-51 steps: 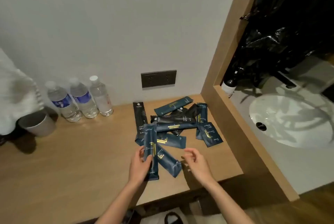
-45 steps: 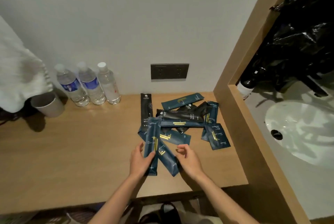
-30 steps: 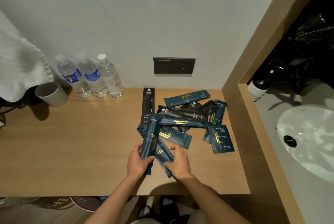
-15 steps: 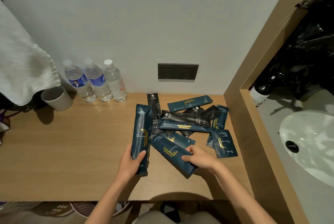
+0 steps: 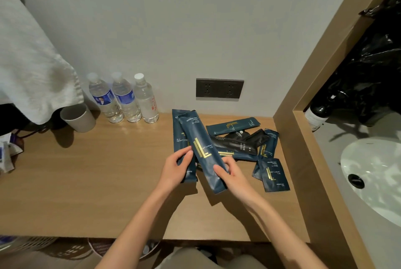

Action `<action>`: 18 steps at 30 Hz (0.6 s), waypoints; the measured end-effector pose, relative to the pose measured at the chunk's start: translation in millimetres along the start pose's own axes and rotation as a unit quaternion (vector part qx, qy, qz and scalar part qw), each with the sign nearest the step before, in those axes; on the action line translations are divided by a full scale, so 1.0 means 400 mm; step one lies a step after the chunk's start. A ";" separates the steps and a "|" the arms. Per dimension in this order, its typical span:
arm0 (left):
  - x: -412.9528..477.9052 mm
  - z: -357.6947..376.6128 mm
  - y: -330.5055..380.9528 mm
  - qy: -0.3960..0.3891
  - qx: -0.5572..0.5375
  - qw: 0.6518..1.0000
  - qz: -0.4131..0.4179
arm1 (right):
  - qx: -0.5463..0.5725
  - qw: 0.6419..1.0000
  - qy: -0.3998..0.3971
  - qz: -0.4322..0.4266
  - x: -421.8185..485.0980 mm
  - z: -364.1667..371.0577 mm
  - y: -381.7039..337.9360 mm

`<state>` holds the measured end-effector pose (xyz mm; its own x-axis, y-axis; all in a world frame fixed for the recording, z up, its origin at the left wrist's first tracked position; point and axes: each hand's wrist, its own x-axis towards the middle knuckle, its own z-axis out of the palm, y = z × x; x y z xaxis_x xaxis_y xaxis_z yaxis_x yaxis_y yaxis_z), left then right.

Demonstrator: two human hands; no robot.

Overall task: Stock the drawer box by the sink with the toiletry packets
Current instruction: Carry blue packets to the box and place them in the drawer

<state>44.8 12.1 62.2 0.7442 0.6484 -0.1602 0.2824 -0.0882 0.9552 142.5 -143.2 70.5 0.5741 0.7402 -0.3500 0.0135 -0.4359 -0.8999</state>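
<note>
Several dark blue and black toiletry packets [image 5: 236, 140] lie in a loose pile on the wooden counter [image 5: 97, 182] below the wall socket. My left hand [image 5: 176, 168] grips a long blue packet [image 5: 181, 138] held upright. Across it leans a second long blue packet [image 5: 200, 149] with a gold mark, and my right hand [image 5: 231, 173] grips its lower part. A small square blue packet [image 5: 274, 174] lies apart at the right of the pile. No drawer box shows in this view.
Three water bottles [image 5: 125, 99] and a grey cup [image 5: 79, 117] stand at the back left under a hanging white towel [image 5: 32, 62]. A wooden partition [image 5: 303, 138] separates the counter from the white sink [image 5: 375, 173]. Black plastic bags [image 5: 373, 62] and a dark bottle [image 5: 318, 113] sit behind the sink.
My right hand picked a second long blue packet off the pile and brought it up against the one in my left hand, which has been raised.
</note>
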 end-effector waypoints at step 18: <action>0.028 -0.040 -0.009 0.079 -0.020 0.995 -0.052 | -0.318 0.947 0.035 0.043 0.221 -0.106 0.159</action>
<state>42.2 31.8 61.2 0.6066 0.7638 -0.2203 0.3265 0.0134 0.9451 229.0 -127.2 -6.6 0.6474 0.6626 -0.3765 0.4415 -0.7288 -0.5233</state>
